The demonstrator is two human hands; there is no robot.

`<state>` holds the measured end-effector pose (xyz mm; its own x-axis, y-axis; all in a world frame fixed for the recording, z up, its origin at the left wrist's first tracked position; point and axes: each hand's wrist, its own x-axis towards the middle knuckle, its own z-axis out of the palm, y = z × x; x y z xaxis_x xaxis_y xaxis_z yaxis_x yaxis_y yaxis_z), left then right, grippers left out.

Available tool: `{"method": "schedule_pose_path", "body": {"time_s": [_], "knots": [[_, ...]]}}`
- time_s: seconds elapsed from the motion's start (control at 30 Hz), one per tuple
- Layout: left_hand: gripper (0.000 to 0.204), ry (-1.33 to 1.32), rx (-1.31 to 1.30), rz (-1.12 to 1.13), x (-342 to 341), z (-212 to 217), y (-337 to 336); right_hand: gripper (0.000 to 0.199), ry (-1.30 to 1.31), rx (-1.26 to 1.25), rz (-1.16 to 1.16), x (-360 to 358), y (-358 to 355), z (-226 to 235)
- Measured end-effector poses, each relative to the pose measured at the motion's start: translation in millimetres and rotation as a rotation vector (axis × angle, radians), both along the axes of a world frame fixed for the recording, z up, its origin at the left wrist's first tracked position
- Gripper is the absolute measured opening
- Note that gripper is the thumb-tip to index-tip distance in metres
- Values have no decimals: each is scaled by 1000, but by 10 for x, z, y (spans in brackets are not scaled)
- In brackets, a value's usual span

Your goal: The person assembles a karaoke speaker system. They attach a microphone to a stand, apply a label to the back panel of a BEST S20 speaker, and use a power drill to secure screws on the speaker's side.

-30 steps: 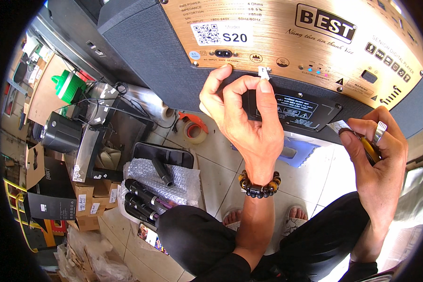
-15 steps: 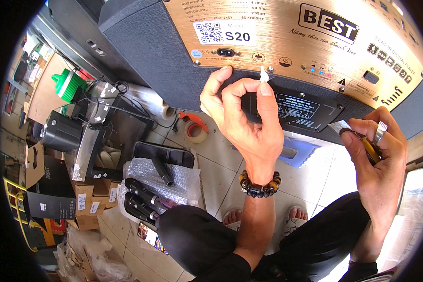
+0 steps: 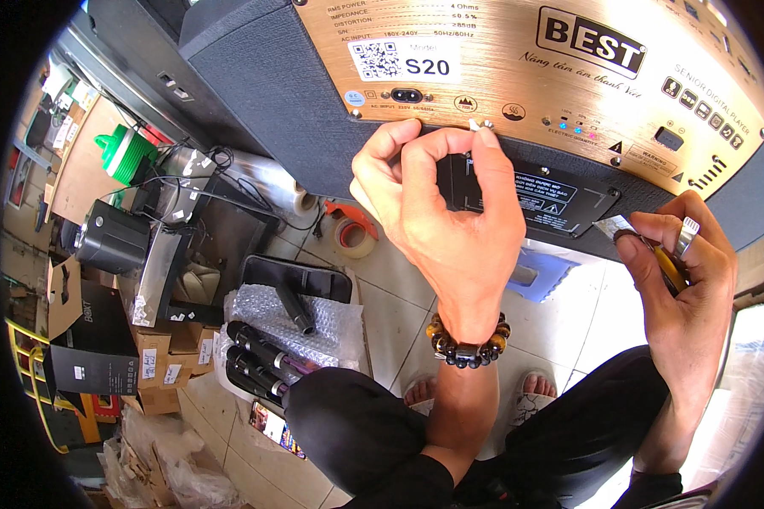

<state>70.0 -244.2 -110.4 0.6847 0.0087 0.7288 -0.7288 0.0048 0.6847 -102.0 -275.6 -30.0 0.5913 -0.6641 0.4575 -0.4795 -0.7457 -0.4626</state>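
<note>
A large dark speaker box [image 3: 263, 110] fills the top of the view, with a gold control panel [image 3: 501, 72] on the side facing me. My left hand [image 3: 454, 212], wearing a beaded bracelet, is at the panel's lower edge. Its thumb and forefinger pinch a small white scrap [image 3: 475, 125] beside a screw; the fingertips partly hide it. Lower right of the panel, my right hand [image 3: 692, 293] is closed around a utility knife [image 3: 673, 273] with a yellow handle and silver blade, pointing up-left. A black label plate [image 3: 560, 204] sits below the gold panel, partly behind my left hand.
On the tiled floor lie a tape roll [image 3: 354, 237], bubble wrap [image 3: 335, 331], several black microphones [image 3: 259, 348] and a phone [image 3: 276, 428]. A blue plastic stool [image 3: 545, 276] stands under the speaker. Cardboard boxes [image 3: 89, 331] and a green coiled item [image 3: 127, 154] are at left.
My left thumb and forefinger have moved up against the panel's edge, and less of the white scrap shows. My right hand with the knife has hardly moved.
</note>
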Motion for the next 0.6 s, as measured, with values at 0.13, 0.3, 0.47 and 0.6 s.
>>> {"method": "schedule_pose_path", "body": {"time_s": [0.13,0.3,0.47,0.6], "knots": [[12,7,-1,-17,-2,-9,1,7,-14,9,-9,-13,3,11],[11,49,-10,-34,4,-27,24,6,-22,1,3,3,1,-24],[11,56,-25,-45,-12,-37,14,7,0,-14,-8,-1,11,-12],[11,68,-42,-49,-19,-63,6,7,-28,4,-7,15,19,-38]]}}
